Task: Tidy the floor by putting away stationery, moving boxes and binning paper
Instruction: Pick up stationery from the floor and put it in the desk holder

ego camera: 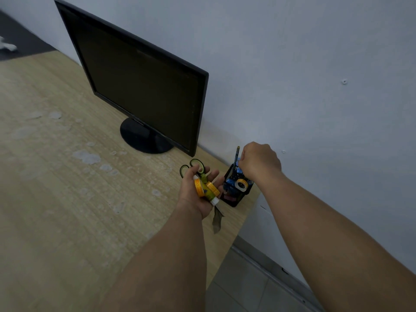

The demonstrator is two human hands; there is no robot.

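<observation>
A slim pencil (237,154) is pinched in the curled fingers of the right hand (258,163), directly above the black mesh pen holder (234,197), with its lower end already inside the rim. A yellow tape roll (241,184) and some blue items are seen in the holder.

Just left of the holder, green-handled scissors (193,167), two yellow tape rolls (199,188) and a glue stick (212,198) are gripped together in the upturned left hand (195,194), with the blades hanging below the palm.

The pencil is judged light and stiff, and easily steered from its upper end. The scissors are best taken by the loops and dropped in blades down. The smooth rolls may slip. The light holder could be tipped.

Farther left of the holder a dark monitor (144,86) stands on the desk (67,176). Its bezel logo and the glue label cannot be read.
</observation>
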